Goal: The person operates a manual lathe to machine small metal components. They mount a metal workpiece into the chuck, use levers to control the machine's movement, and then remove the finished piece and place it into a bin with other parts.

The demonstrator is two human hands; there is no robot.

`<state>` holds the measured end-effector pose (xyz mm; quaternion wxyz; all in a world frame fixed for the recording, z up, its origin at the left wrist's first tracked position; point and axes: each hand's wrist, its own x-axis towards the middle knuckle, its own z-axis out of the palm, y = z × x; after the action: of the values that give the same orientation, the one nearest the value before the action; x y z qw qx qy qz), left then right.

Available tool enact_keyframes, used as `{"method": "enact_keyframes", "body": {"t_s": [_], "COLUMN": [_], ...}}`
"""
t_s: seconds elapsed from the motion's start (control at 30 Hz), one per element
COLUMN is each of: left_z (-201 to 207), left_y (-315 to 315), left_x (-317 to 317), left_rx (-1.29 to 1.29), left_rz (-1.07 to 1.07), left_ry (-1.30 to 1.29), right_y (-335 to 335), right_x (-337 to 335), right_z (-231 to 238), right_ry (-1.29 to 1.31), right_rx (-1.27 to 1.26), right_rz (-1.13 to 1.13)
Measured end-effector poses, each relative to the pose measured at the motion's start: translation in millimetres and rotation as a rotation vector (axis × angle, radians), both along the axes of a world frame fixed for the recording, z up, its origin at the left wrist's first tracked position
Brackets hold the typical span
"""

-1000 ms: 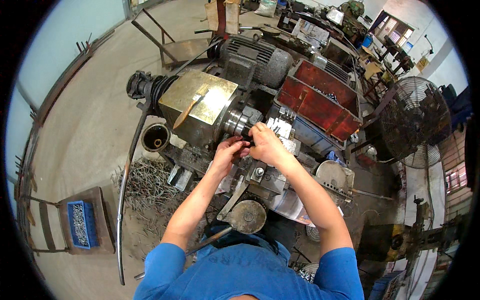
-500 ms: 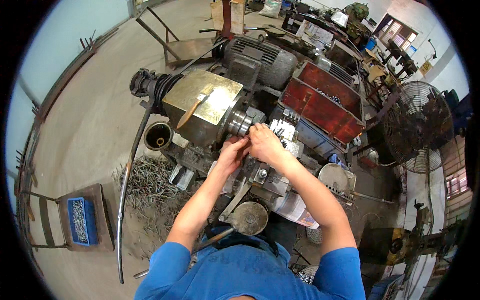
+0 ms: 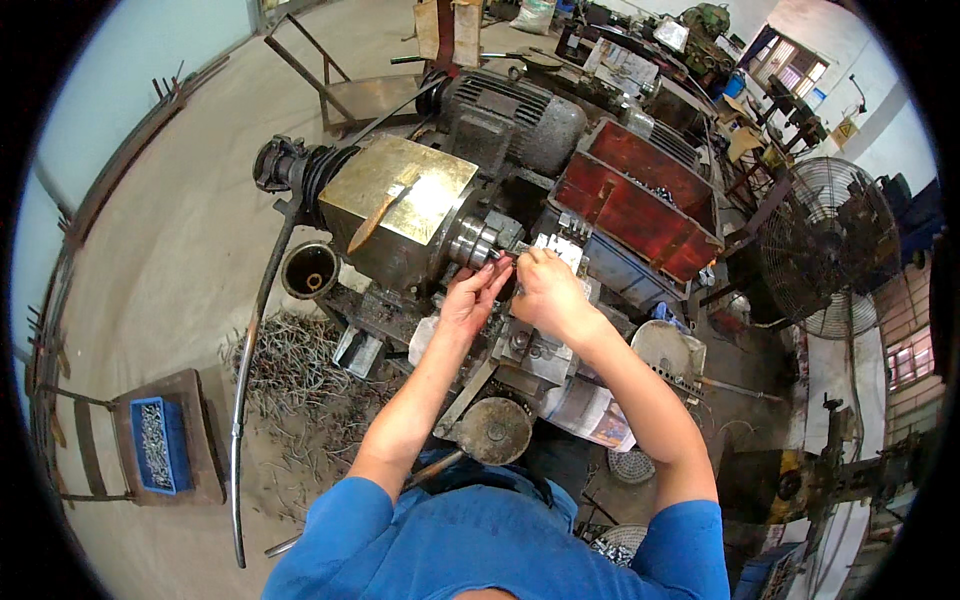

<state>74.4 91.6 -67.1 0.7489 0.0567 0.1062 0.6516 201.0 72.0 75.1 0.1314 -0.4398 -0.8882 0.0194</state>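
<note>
Head cam's the only feed I've got on this rig, so I'm judging everything off that one wide downward look. Both bare hands meet right at the front of the lathe's shiny spindle nose [image 3: 470,242]. Left hand [image 3: 474,297] comes in from below, half curled with the fingertips near the metal, probably so it can steady or guide something there. Can't tell if there's anything in it. Right hand [image 3: 550,287] is bent in beside the tool block [image 3: 562,250], fingers bunched narrow like a pinch, which I'd say suits a small piece in a tight gap. Whatever might be between those fingertips is too small and hidden for me to call, sorry.

Stuff around it makes sense to me. Wooden-handled brush [image 3: 371,223] lies flat on the brassy headstock cover [image 3: 440,195], I guess because that's an easy grab from the work. Red bin [image 3: 630,227] sits behind the tool block, on a blue crate [image 3: 622,268], which I reckon brings its metal bits up closer to arm height. Down left, a blue basket [image 3: 179,440] of small metal parts rests on a low stand [image 3: 209,470], clear of the curly shavings [image 3: 285,365] heaped on the floor.
</note>
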Motion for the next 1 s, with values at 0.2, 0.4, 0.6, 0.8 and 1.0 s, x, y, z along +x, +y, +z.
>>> {"method": "enact_keyframes", "body": {"t_s": [0.2,0.4,0.6,0.8,1.0], "left_z": [-1.9,-10.6,-9.0,30.0,90.3], "left_y": [1.2,7.3,0.8,-60.9,-105.8], "left_x": [6.2,11.9,1.4,-56.3,-69.8], "left_rx": [-0.014,-0.066,-0.03,-0.04,0.055], "left_rz": [0.019,0.034,-0.11,-0.148,-0.117], "left_ry": [-0.053,-0.066,0.338,0.749,0.895], "right_y": [-16.6,-45.1,-86.4,-176.8,-299.7], "right_x": [21.0,63.2,133.2,223.8,286.3], "right_z": [10.2,10.7,1.7,-33.4,-102.4], "right_ry": [0.197,0.252,0.412,0.588,0.744], "right_rx": [-0.036,-0.021,-0.007,-0.295,-0.285], "right_rz": [-0.053,-0.091,-0.294,-0.814,-1.125]}}
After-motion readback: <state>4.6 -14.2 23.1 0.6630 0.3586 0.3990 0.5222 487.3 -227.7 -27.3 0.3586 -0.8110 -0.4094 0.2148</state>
